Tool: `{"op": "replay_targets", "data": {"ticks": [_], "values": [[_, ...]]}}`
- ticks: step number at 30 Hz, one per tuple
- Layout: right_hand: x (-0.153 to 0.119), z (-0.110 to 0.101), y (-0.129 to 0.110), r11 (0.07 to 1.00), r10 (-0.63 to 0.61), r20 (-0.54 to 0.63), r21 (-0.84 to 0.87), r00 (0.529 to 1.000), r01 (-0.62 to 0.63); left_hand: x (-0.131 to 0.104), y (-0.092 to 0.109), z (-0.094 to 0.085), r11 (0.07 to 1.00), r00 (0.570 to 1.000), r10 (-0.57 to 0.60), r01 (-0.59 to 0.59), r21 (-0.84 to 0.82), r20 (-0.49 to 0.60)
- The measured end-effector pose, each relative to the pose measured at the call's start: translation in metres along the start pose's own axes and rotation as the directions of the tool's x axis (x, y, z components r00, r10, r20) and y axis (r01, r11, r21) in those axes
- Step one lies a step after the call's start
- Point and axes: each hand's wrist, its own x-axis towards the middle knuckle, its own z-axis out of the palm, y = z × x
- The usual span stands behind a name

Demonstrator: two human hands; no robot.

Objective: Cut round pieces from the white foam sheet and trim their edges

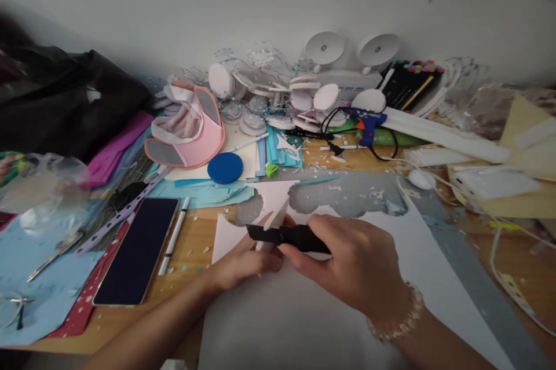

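Cluttered craft desk against a pale wall, white sheet spread in front. Right hand closed around a black cutter, left hand pinching the sheet's raised flap just beside it. Scalloped outline already cut along the far edge; near stretch uncut. Phone left of the sheet.

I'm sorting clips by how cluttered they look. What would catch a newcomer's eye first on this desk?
First the two hands at the centre front: the right hand grips a black tool over a white sheet, and the left hand pinches the sheet's cut edge. Next a pink visor behind them to the left, a dark phone at left, and a blue glue gun near the wall.
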Motion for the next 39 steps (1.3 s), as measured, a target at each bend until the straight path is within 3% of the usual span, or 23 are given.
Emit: {"op": "replay_targets", "data": {"ticks": [3,7,14,20,34,39], "values": [[0.0,-0.015,-0.009,0.997,0.064,0.062,-0.053,0.996,-0.061,-0.003,-0.002,0.003,0.981,0.994,-0.093,0.102,-0.163,0.059],[-0.001,-0.027,-0.014,0.994,0.048,0.086,-0.1,0.995,-0.039,-0.005,-0.001,0.006,0.982,0.99,-0.107,0.119,-0.144,0.091],[0.0,-0.033,-0.012,0.974,-0.074,0.043,-0.21,0.996,0.081,-0.005,0.002,0.01,0.974,0.98,-0.091,0.125,-0.19,0.179],[0.004,-0.031,-0.005,0.974,-0.059,0.063,-0.215,0.996,0.071,-0.002,-0.008,0.011,0.941,0.952,-0.076,0.167,-0.295,0.296],[0.004,-0.023,0.006,0.993,0.026,0.153,-0.121,0.988,-0.008,0.0,-0.006,0.002,0.974,0.962,-0.065,0.118,-0.192,0.266],[0.002,-0.026,0.044,0.938,0.177,0.079,-0.317,0.981,-0.144,-0.005,0.005,0.003,0.904,0.972,0.033,0.07,-0.421,0.232]]}}
